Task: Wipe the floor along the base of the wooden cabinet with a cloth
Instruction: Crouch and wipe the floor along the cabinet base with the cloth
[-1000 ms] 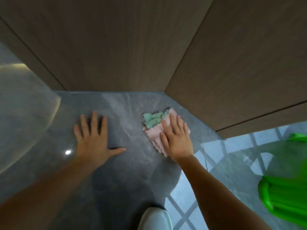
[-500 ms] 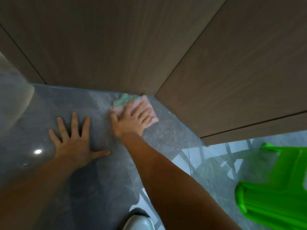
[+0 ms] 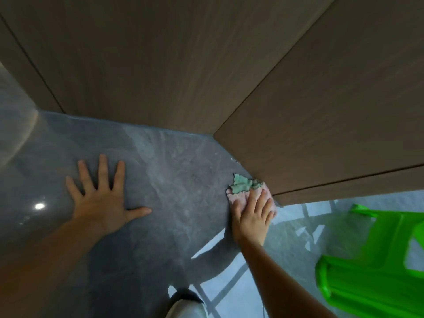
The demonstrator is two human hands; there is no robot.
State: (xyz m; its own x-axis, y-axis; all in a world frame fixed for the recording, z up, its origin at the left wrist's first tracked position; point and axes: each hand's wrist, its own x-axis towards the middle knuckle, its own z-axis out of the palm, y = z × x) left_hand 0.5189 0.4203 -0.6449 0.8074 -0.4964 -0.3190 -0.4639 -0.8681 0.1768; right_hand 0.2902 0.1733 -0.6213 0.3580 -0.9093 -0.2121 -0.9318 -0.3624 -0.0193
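**Cloth swept back to the right end of the cabinet base**

Half a second ago the right hand had the cloth pushed into the inner corner where the two cabinet faces meet. Now the right hand (image 3: 252, 216) has pulled the cloth (image 3: 245, 191) back out along the right-hand face, and it lies at the near right end of that face, touching or just beside the foot of the cabinet (image 3: 321, 145). A second ago it was in much the same place, so this looks like one full stroke into the corner and back.

The right hand lies flat on the cloth, fingers spread and pressing down; it is not closed around it but pins it to the floor (image 3: 183, 191). The pink part is under the fingers, and the green part is bunched up at the far edge, clear of the hand.

The left hand (image 3: 103, 198) is open, palm flat on the floor well to the left, holding nothing; it serves as a prop and has barely moved.

My judgement: the strip along the right face has been covered, while the floor along the far face, from the corner leftward, looks yet to be done. A green plastic stool (image 3: 378, 260) stands near on the right, apart from the cloth.
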